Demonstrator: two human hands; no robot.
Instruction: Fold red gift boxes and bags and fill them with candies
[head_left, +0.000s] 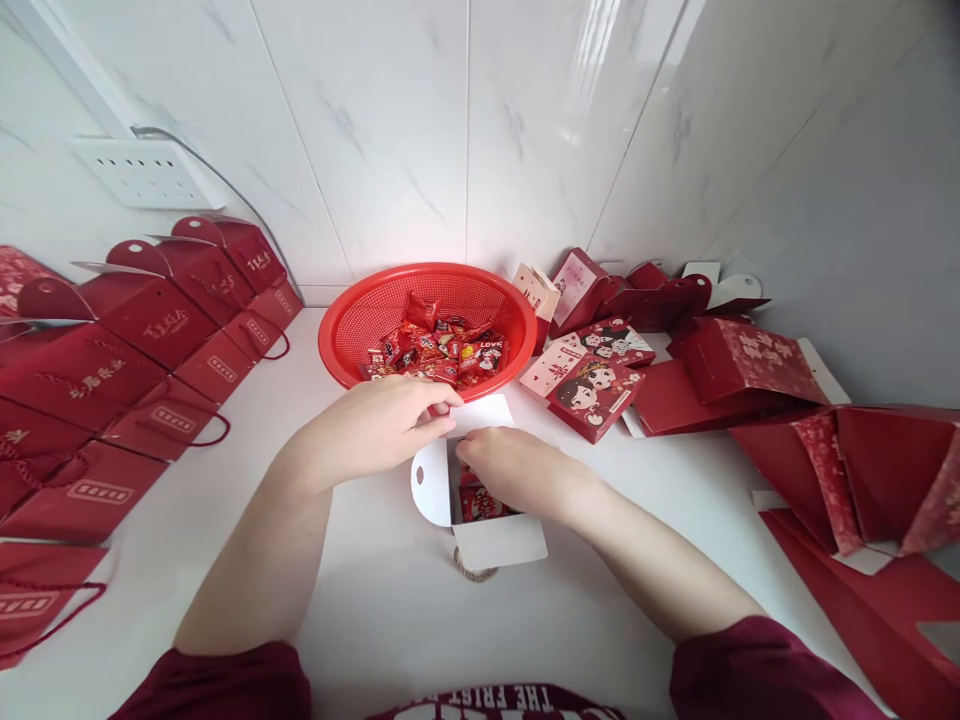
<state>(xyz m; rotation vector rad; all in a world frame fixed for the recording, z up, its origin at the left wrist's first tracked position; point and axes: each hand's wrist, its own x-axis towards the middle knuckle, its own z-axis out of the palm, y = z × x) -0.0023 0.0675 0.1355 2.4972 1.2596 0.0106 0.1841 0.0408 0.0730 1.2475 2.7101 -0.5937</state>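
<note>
An opened gift box (501, 546) with white inner flaps stands in front of me, red candy packets (484, 504) inside it and a twisted cord handle (474, 572) at its near side. My left hand (386, 425) is at the box's far left corner, thumb and bent fingers closing on the edge of the back flap. Reaching into the box from the right is my right hand (514, 468), its fingers curled together; what they hold, if anything, is hidden. Just behind both hands sits a red plastic basket (341, 330) of red-wrapped candies (439, 350).
Dark red gift boxes (161, 325) with cord handles stand in rows at left. Flat printed boxes (581, 385) lie right of the basket. More opened red cartons (757, 365) crowd the right side. A tiled wall (405, 130) with a socket strip (146, 172) rises behind.
</note>
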